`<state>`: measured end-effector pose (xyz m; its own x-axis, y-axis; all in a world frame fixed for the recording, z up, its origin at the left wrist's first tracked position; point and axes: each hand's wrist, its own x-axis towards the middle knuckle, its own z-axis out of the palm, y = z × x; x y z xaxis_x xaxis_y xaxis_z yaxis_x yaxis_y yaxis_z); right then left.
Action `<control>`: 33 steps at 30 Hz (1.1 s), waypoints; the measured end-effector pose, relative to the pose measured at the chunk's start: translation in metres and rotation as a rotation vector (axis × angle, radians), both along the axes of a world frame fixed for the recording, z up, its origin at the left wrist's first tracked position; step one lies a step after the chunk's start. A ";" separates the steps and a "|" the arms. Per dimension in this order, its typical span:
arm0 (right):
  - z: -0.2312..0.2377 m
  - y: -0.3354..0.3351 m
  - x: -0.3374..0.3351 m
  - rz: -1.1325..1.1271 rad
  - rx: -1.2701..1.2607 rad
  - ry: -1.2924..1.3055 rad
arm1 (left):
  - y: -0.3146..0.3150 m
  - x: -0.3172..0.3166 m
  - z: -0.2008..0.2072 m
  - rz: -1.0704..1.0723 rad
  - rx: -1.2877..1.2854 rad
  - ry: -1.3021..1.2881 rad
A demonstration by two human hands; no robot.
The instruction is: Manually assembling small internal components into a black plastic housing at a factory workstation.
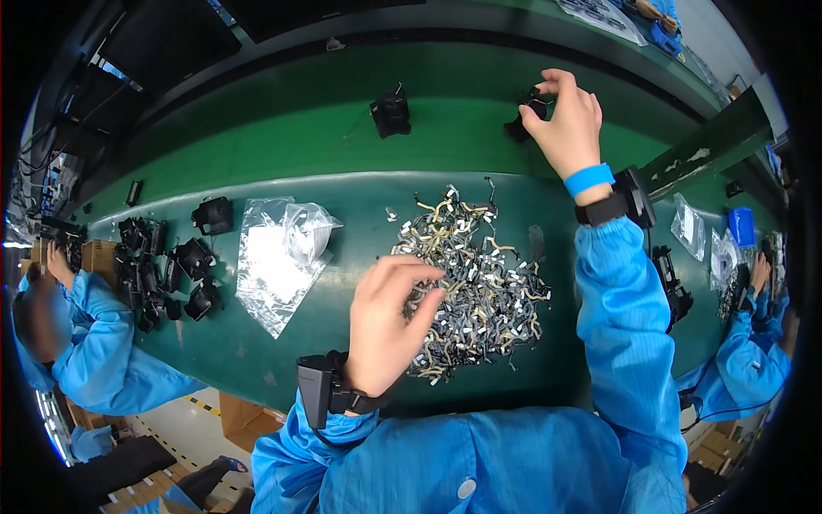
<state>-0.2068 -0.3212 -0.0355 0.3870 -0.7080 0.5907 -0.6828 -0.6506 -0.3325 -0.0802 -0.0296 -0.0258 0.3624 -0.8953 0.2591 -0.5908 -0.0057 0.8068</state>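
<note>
My right hand [572, 128] reaches to the far side of the bench, thumb and fingers curled round a small black plastic part [519, 128], mostly hidden behind them. My left hand [390, 321] hovers at the left edge of a heap of short cable pieces [479, 300]. Its fingers are bent, a gap shows between thumb and forefinger, and nothing is visible in it. The heaped cables are grey, black and yellowish with small white connectors. Another black plastic part [391, 114] stands on the green far strip, left of my right hand.
Clear plastic bags [278, 261] lie left of the heap, with several black housings [193, 257] beyond them. A dark green post [706, 150] rises at the right. Co-workers in blue sit at the left [111, 343] and right [745, 355]. A blue bin [741, 227] stands far right.
</note>
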 end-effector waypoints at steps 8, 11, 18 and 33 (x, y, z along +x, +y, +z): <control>0.016 0.072 -0.007 0.201 -0.048 -0.105 | 0.001 0.003 -0.011 -0.034 0.090 -0.179; 0.018 0.142 -0.023 0.381 0.406 0.133 | 0.002 0.006 -0.010 0.033 0.096 -0.109; 0.000 0.180 -0.029 0.520 0.557 0.121 | 0.005 0.007 -0.007 0.056 0.039 -0.016; 0.007 0.180 -0.045 0.530 0.088 -0.115 | 0.016 -0.001 0.005 -0.053 0.217 0.719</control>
